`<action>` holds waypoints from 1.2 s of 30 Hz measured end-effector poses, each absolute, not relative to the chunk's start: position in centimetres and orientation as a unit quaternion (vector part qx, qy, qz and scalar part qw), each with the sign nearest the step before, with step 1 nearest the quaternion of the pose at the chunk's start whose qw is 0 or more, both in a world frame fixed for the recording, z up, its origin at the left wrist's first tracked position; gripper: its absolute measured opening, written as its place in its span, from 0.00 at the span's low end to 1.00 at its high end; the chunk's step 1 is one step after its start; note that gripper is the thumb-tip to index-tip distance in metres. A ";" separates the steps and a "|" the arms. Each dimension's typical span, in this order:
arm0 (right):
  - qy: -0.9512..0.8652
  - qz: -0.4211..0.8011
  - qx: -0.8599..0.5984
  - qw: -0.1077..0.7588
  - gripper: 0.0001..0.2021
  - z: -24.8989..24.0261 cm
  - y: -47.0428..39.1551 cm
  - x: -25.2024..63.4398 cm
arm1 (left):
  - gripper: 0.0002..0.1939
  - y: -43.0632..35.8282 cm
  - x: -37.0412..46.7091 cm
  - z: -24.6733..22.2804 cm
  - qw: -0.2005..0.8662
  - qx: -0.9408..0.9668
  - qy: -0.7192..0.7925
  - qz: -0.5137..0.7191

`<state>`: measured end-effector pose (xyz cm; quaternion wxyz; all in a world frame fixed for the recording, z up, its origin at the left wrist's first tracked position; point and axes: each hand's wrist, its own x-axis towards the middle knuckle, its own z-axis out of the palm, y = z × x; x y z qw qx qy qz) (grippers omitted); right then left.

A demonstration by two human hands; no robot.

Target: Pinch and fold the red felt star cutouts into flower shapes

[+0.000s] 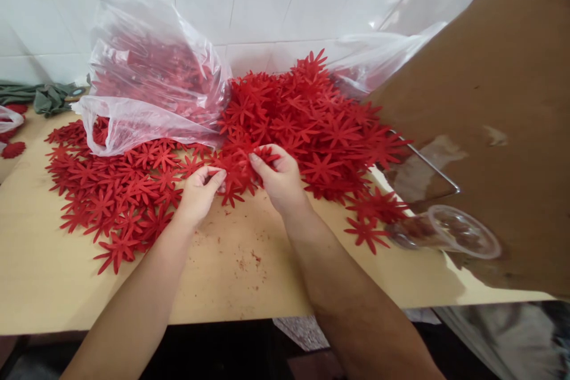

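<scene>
Red flower-shaped cutouts with long narrow petals lie in a tall heap point(285, 113) at the middle and a flatter spread point(120, 184) on the left. My right hand point(278, 178) pinches a red flower cutout point(267, 155) at the front of the tall heap. Beside it on the left, my left hand point(202, 190) has thumb and fingers pressed together at the edge of the red pieces. What sits between those left fingertips is too small to make out. The hands are a short way apart, with red petals between them.
A clear plastic bag point(155, 71) full of red pieces stands behind the left spread. On the right are a clear plastic cup point(463, 231) lying on its side, a bent metal rod point(430, 166) and a large brown board point(499, 119). Red scraps dot the table point(222, 285).
</scene>
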<state>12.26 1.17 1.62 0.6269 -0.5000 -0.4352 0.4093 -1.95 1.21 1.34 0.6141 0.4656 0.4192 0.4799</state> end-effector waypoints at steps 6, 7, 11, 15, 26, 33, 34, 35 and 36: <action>-0.418 0.314 -0.551 0.651 0.11 0.9 2.2 14.0 | 0.10 1.3 -2.3 1.6 0.619 0.452 0.428 0.480; -0.431 0.299 -0.557 0.644 0.10 0.9 2.2 13.8 | 0.10 1.3 -2.2 1.6 0.618 0.461 0.424 0.476; -0.524 0.285 -0.534 0.600 0.06 1.0 1.2 11.8 | 0.07 1.2 -1.9 1.2 0.581 0.512 0.417 0.475; -0.558 0.363 -0.490 0.564 0.08 1.1 0.3 10.2 | 0.05 1.4 -1.8 0.8 0.538 0.537 0.443 0.475; -0.511 0.506 -0.428 0.547 0.19 1.4 0.1 9.8 | 0.06 1.5 -2.0 0.7 0.515 0.537 0.469 0.477; -0.511 0.449 -0.462 0.569 0.17 1.1 1.2 11.2 | 0.11 0.9 -1.8 1.1 0.564 0.537 0.406 0.478; -0.506 0.436 -0.474 0.574 0.18 1.0 1.4 11.6 | 0.11 0.8 -1.8 1.0 0.558 0.542 0.412 0.475; -0.498 0.420 -0.487 0.581 0.19 0.8 1.6 12.0 | 0.11 0.8 -1.7 0.9 0.549 0.549 0.418 0.472; -0.490 0.402 -0.501 0.589 0.20 0.7 1.8 12.6 | 0.11 0.9 -1.7 0.7 0.540 0.559 0.423 0.467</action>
